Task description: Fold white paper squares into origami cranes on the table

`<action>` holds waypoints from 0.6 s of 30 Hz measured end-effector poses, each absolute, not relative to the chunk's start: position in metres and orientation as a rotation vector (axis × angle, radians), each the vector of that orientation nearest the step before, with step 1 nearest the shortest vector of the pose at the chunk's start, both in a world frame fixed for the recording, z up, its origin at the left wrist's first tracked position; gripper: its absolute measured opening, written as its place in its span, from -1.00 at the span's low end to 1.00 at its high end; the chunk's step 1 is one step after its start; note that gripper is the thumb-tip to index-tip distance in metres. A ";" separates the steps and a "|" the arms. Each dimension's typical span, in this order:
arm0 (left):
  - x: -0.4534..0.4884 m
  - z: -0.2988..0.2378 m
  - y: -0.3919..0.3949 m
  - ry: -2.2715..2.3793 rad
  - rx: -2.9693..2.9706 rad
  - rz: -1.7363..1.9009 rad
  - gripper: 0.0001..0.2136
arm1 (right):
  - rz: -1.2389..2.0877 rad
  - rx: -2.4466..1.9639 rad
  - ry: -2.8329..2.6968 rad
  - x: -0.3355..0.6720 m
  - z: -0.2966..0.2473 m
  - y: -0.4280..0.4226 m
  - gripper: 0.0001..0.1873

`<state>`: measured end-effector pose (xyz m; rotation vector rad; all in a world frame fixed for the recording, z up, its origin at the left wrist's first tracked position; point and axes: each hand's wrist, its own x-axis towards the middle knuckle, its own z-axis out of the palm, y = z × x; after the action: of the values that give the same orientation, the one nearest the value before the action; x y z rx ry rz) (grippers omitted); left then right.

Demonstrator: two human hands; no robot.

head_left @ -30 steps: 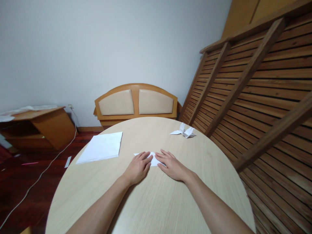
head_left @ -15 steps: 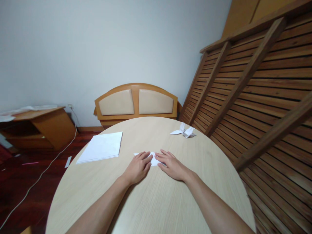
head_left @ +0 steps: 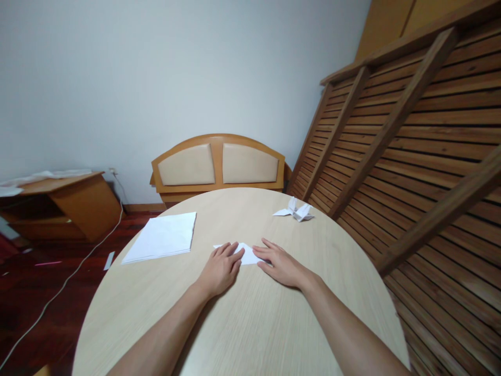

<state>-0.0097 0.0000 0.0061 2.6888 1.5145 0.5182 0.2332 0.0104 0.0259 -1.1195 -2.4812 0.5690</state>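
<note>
A small folded piece of white paper (head_left: 248, 255) lies flat on the round table, partly hidden beneath my fingers. My left hand (head_left: 223, 266) rests over its left part, fingers stretched out and pressing on the paper; a thin white tip pokes out beyond them. On the right end of the paper lie the fingertips of my right hand (head_left: 278, 263), spread and flat. Between the two hands the paper's peaked middle shows. Farther back on the right stands a folded paper crane (head_left: 297, 210), touched by neither hand.
A stack of white paper sheets (head_left: 162, 237) lies at the left of the round table (head_left: 242, 324). Behind are a padded headboard (head_left: 217, 162) and a wooden cabinet (head_left: 90, 203). Wooden slats (head_left: 430, 146) lean along the right side. A white cable (head_left: 74, 277) crosses the floor.
My right hand has slid slightly to the right, so more of the folded paper's middle shows. My left hand has barely shifted, and the crane and the stack stay put.
</note>
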 end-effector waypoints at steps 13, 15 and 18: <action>-0.003 0.014 -0.004 1.742 2.607 0.411 -0.61 | 0.277 -1.162 -2.529 0.234 0.040 0.006 -0.67; -0.003 0.014 -0.004 1.747 2.592 0.392 -0.60 | 0.188 -1.165 -2.547 0.232 0.044 0.004 -0.70; -0.004 0.012 -0.003 1.765 2.567 0.404 -0.59 | 0.108 -1.162 -2.565 0.226 0.047 0.000 -0.76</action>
<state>-0.0044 -0.0027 0.0119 2.5672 1.7651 0.4036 0.2262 0.0001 0.0472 -1.1624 -2.5646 0.1075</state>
